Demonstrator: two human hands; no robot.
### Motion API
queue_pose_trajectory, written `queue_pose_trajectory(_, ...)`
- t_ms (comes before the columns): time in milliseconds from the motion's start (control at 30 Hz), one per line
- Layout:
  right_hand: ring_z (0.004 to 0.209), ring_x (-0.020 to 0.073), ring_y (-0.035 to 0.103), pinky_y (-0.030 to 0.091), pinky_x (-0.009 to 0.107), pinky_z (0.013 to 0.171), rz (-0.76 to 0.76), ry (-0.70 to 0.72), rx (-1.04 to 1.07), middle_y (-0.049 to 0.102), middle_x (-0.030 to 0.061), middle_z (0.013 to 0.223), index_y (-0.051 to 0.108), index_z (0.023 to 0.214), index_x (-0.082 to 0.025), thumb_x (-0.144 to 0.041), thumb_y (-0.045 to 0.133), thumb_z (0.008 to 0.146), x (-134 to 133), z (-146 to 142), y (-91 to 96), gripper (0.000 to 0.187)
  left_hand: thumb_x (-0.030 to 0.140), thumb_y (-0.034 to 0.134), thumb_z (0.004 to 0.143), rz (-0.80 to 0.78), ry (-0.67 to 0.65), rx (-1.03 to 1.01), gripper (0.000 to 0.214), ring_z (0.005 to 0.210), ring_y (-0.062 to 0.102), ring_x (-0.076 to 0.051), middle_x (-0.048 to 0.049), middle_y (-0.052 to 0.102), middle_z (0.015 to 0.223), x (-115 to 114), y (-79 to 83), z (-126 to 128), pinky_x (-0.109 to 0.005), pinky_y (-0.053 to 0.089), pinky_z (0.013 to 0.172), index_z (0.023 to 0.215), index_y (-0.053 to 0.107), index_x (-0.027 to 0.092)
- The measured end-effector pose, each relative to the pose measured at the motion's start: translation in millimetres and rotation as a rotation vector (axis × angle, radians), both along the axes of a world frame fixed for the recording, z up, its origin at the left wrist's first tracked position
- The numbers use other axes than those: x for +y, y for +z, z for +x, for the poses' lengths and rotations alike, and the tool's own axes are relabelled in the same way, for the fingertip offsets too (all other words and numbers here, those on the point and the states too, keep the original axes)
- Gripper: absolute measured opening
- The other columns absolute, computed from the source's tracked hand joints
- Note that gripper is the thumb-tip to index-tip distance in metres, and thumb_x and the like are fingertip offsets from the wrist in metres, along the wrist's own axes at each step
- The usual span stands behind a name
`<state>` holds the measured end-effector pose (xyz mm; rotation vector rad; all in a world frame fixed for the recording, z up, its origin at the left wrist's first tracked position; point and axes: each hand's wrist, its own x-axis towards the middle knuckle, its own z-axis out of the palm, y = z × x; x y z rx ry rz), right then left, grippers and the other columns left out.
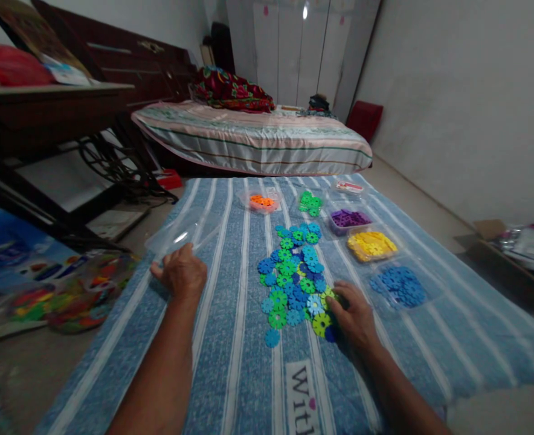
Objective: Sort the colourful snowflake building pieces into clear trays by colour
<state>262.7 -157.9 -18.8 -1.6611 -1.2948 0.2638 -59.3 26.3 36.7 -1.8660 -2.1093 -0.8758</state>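
Note:
A heap of blue, green and lime flower-shaped plastic discs (294,275) lies in the middle of a blue-and-white striped cloth (231,338). My right hand (354,316) rests at the heap's lower right edge, fingers curled onto a lime disc (321,324). My left hand (182,273) is closed on the near edge of a clear plastic bag (183,232) at the cloth's left side. Sorted piles lie beyond in clear bags: orange discs (262,202), green discs (310,203), purple discs (348,219), yellow discs (371,244) and blue discs (400,286).
A dark sewing-machine table (45,115) stands at the left, with a blue box (8,251) and a bag of colourful pieces (81,290) on the floor beside it. A striped mattress (253,136) lies behind the cloth. A cardboard box (491,229) sits at the right wall.

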Motion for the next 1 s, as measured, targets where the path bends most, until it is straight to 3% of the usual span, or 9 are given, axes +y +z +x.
queue_pose_trajectory(133, 0.102, 0.026, 0.062, 0.048, 0.044, 0.092, -0.019, 0.003, 0.022, 0.068, 0.0109, 0.108, 0.071, 0.085, -0.02, -0.037, 0.062, 0.078, 0.3, -0.4, 1.3, 0.02, 0.013, 0.042, 0.081, -0.01, -0.038, 0.031, 0.031, 0.089, 0.061, -0.029, -0.0159, 0.068, 0.092, 6.1, 2.3, -0.7, -0.044, 0.042, 0.085, 0.101, 0.066, 0.011)
queue_pose_trajectory(233, 0.102, 0.026, 0.062, 0.048, 0.043, 0.092, -0.016, 0.001, 0.037, 0.068, 0.0112, 0.107, 0.071, 0.085, -0.02, -0.036, 0.061, 0.078, 0.3, -0.5, 2.7, 0.02, 0.015, 0.042, 0.081, 0.049, -0.136, 0.053, 0.031, 0.085, 0.062, -0.03, -0.0174, 0.069, 0.093, 7.3, 0.9, 5.4, -0.042, 0.045, 0.081, 0.099, 0.067, 0.01)
queue_pose_trajectory(467, 0.103, 0.0262, 0.061, 0.047, 0.045, 0.093, -0.018, 0.017, 0.065, 0.067, 0.0104, 0.107, 0.07, 0.084, -0.021, -0.035, 0.061, 0.078, 0.0, -0.3, 3.1, 0.018, 0.02, 0.041, 0.083, 0.086, -0.358, 0.109, 0.028, 0.081, 0.063, -0.028, -0.0123, 0.07, 0.085, -9.8, -4.1, 47.7, -0.04, 0.045, 0.079, 0.095, 0.067, 0.015)
queue_pose_trajectory(567, 0.103, 0.0266, 0.061, 0.047, 0.047, 0.093, -0.02, 0.013, 0.082, 0.067, 0.0098, 0.107, 0.07, 0.083, -0.021, -0.035, 0.062, 0.078, -0.1, -0.9, 4.7, 0.017, 0.021, 0.043, 0.084, 0.106, -0.395, 0.126, 0.027, 0.087, 0.062, -0.03, -0.0136, 0.07, 0.089, -21.8, 0.4, 61.6, -0.045, 0.042, 0.084, 0.096, 0.065, 0.014)
queue_pose_trajectory(700, 0.101, 0.0267, 0.061, 0.047, 0.049, 0.093, -0.015, 0.028, 0.188, 0.067, 0.008, 0.103, 0.069, 0.077, -0.022, -0.035, 0.061, 0.079, -1.6, -3.2, 11.5, 0.015, 0.024, 0.048, 0.085, 0.244, -0.44, 0.092, 0.019, 0.103, 0.059, -0.031, -0.0129, 0.068, 0.106, -36.0, 7.5, 74.1, -0.051, 0.034, 0.098, 0.094, 0.063, 0.016)
queue_pose_trajectory(867, 0.095, 0.0267, 0.063, 0.048, 0.05, 0.09, 0.033, 0.014, 0.36, 0.068, 0.0077, 0.096, 0.068, 0.069, -0.022, -0.037, 0.062, 0.08, -5.1, -4.4, 20.5, 0.02, 0.02, 0.047, 0.089, 0.247, -0.754, 0.003, 0.016, 0.092, 0.06, -0.024, -0.0097, 0.069, 0.093, -62.8, 7.2, 103.9, -0.038, 0.047, 0.086, 0.092, 0.063, 0.017)
queue_pose_trajectory(1000, 0.098, 0.0279, 0.063, 0.047, 0.052, 0.093, 0.056, 0.029, 0.412, 0.069, 0.0097, 0.102, 0.069, 0.07, -0.021, -0.039, 0.064, 0.079, -7.0, -3.6, 22.8, 0.021, 0.019, 0.049, 0.089, 0.109, -0.968, -0.067, 0.015, 0.087, 0.06, -0.023, -0.0087, 0.068, 0.091, -97.4, 5.7, 135.7, -0.037, 0.048, 0.081, 0.091, 0.063, 0.018)
